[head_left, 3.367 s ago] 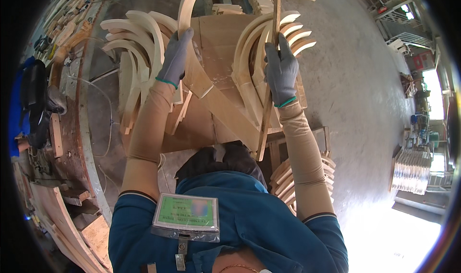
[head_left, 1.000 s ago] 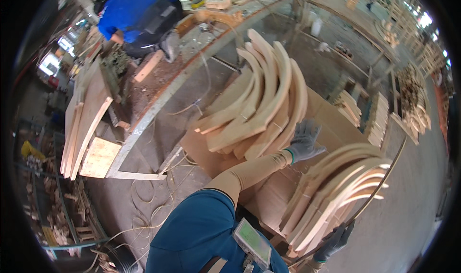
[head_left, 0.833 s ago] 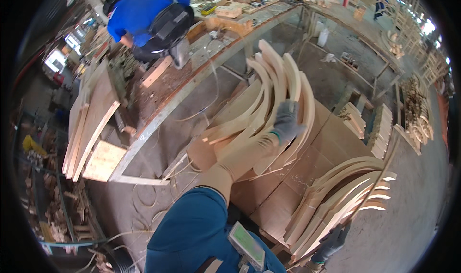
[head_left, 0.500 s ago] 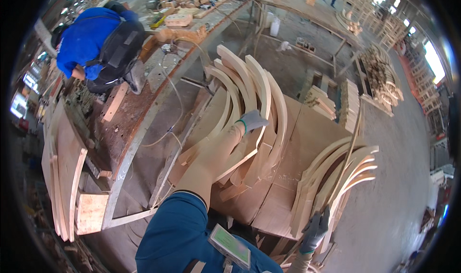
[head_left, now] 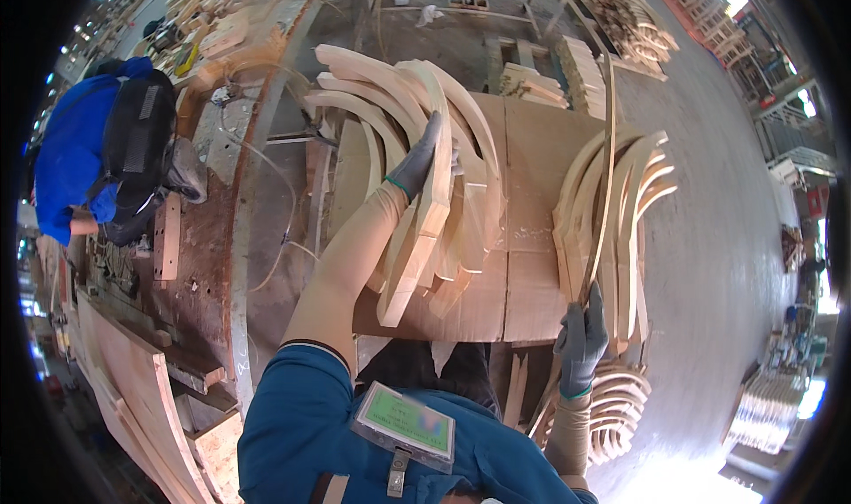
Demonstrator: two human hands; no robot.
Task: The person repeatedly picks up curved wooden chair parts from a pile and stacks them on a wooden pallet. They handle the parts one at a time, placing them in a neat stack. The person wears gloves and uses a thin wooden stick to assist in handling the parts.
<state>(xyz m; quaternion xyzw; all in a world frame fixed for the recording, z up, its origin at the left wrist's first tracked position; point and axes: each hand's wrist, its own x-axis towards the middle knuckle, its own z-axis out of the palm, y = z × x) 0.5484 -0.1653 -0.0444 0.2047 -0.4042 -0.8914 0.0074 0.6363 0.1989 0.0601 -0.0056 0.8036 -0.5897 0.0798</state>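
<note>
My left hand point(head_left: 420, 164), in a grey glove, is wrapped round a curved wooden piece point(head_left: 430, 216), its near end raised over a pile of similar curved pieces point(head_left: 479, 132) on brown cardboard point(head_left: 532, 282). Its fingertips show on the piece's far side. At the right, my right hand point(head_left: 581, 343), also gloved, is closed on the lower end of a long thin wooden strip point(head_left: 608, 140). That strip points away from me, passing over a second stack of curved wooden pieces point(head_left: 628, 229) on the cardboard's right side.
A person in blue point(head_left: 66, 149) bends over the workbench point(head_left: 213, 194) at the left, where a hose point(head_left: 288, 194) hangs by its edge. Curved boards point(head_left: 133, 371) lean at the lower left. More curved wood point(head_left: 616, 406) lies below my right hand. Wood stacks point(head_left: 581, 74) stand beyond the cardboard.
The head view has turned and shifted. My left hand has lifted a curved piece from the pile, turning it edge-up with its near end toward me. My right hand still holds the thin strip.
</note>
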